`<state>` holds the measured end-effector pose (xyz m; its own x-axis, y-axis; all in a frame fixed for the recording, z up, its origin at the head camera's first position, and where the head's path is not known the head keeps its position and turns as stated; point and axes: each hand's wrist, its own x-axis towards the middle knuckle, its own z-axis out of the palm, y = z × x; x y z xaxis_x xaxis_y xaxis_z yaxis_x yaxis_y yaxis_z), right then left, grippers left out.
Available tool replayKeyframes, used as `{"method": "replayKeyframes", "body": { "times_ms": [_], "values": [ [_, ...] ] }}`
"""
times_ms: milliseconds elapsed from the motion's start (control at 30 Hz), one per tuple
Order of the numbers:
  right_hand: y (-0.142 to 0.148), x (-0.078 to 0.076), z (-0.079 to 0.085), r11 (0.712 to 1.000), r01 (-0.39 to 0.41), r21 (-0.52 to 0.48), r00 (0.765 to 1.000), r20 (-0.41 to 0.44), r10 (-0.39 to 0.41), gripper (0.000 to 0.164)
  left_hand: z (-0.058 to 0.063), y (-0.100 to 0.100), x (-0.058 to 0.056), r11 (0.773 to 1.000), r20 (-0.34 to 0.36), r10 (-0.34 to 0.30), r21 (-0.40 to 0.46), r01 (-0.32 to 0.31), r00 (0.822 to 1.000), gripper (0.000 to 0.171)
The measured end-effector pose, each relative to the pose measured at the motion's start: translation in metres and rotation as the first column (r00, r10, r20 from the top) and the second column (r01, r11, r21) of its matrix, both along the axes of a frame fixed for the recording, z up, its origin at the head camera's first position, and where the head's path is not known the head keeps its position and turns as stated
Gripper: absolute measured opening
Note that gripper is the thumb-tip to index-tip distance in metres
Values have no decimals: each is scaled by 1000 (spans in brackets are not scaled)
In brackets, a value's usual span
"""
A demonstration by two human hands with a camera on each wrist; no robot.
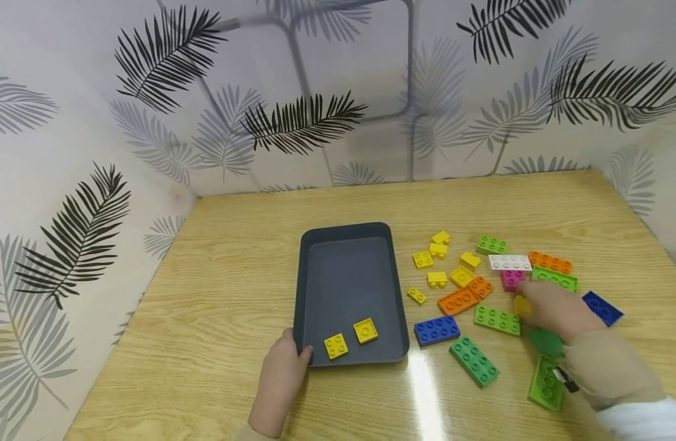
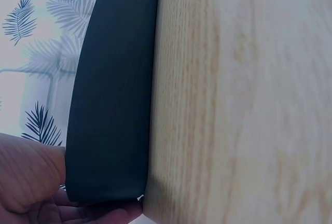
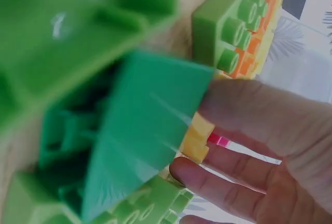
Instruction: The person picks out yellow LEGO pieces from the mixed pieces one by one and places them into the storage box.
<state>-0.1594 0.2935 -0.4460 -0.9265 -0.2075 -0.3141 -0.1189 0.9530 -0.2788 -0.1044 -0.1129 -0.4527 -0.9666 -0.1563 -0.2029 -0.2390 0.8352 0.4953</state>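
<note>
The left hand [image 1: 285, 367] gripped the tray [image 1: 349, 269] at its near left corner, the thumb at the rim and the fingers against the outside; the right hand [image 1: 558, 306] was over the right part of the table [image 1: 222, 275], and between its thumb and a finger it pinched a yellow brick [image 1: 522, 306], well apart from the tray; a teal brick [image 1: 546, 343] lay partly hidden beneath that hand; a pink brick [image 1: 512, 280] lay just beyond its fingertips, near a white brick [image 1: 510, 263]; in the near half of the tray sat two yellow squares [image 1: 335, 346], the left one studs up, the right one hollow side up; seven small yellow pieces [image 1: 436, 279] were scattered to the right of the tray; two orange bricks [image 1: 458, 300] lay end to end close to them, and a third lay by the right end of the white one; a blue brick [image 1: 437, 331] was near the tray's right wall, with a green brick [image 1: 474, 361] on its near side, and a second blue one lay upturned to the right of the hand; four lime bricks [image 1: 496, 320] were spread about the right hand, the nearest of them hollow side up; behind the table stood a leaf-patterned backdrop [image 1: 371, 147].
</note>
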Motion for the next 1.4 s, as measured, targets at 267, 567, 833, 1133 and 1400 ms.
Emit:
{"method": "replayKeyframes", "body": {
  "times_ms": [267, 567, 833, 1133, 1400],
  "values": [
    [-4, 1, -2, 999, -11, 45, 999, -44, 13, 31, 0, 0, 0, 1000, -2, 5, 3, -5, 1000, 47],
    [-5, 1, 1, 998, -10, 62, 1000, -13, 10, 31, 0, 0, 0, 1000, 5, 14, 8, -14, 1000, 47],
    [-5, 0, 3, 997, 21, 78, 1000, 16, -22, 31, 1, 0, 0, 1000, 0, 11, 2, -11, 1000, 47],
    [-9, -3, 12, 997, 10, 71, 1000, -28, -8, 30, 1, -1, 0, 1000, 0, 4, -2, -4, 1000, 46],
    [-19, -7, 17, 993, -42, 110, 995, -87, 51, 35, -1, -1, 0, 1000, -1, 2, 5, -2, 1000, 46]
  ]
}}
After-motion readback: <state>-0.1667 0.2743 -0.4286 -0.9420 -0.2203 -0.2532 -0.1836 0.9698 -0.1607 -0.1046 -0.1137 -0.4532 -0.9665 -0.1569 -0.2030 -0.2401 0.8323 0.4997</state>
